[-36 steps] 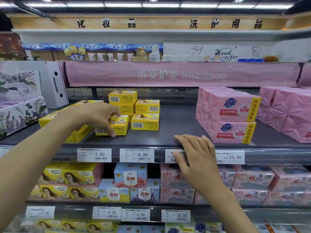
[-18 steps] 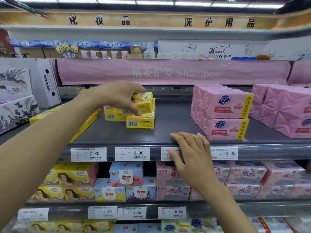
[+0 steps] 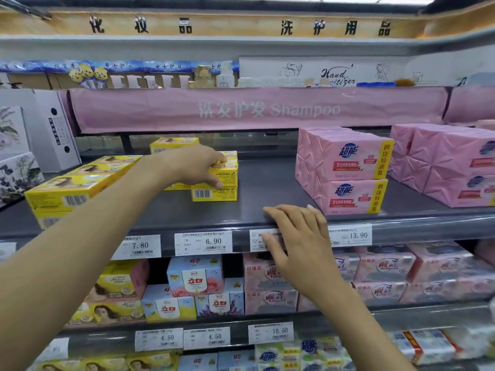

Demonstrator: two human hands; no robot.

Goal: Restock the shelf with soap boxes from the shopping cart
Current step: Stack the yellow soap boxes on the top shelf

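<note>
Right hand point(image 3: 300, 245) is nearest: palm down, fingers relaxed & nearly straight, draped over the front lip of the shelf point(image 3: 267, 188), holding nothing. Its thumb hangs over a price tag point(image 3: 257, 240) & hides approx half of it. Same lip, L to R: tag 7.80 point(image 3: 140, 246), tag 6.90 point(image 3: 203, 243), the covered one, then tag 13.90 point(image 3: 351, 235) just right of the hand.

One level down sit yellow portrait packs point(image 3: 117, 287), blue-and-white boxes point(image 3: 195, 277) & pale pink packs point(image 3: 270, 279).

Further in, the left arm reaches from lower left onto the shelf deck. Left hand point(image 3: 192, 167) grips a yellow soap box point(image 3: 227, 170), fingers curled over the top, thumb at the front face. That box is on top of a small stack. Can't tell if it rests on the one below or is just clear of it. Bottom box point(image 3: 214, 194) shows its barcode to the front.

Long yellow packs point(image 3: 72, 191) lie at an angle on the left. Another yellow box point(image 3: 174, 144) shows behind the hand.

Pink wrapped packs point(image 3: 345, 170), two high, stand well apart to the right w/ bare deck btwn. More pink packs point(image 3: 450, 167) are beyond them. White floral boxes point(image 3: 16, 162) are far left.

At the back hangs a pink banner point(image 3: 267, 109) reading "Shampoo". Above it are small bottles point(image 3: 226, 76) & a white sign point(image 3: 337, 76) w/ "Hand" in script.
</note>
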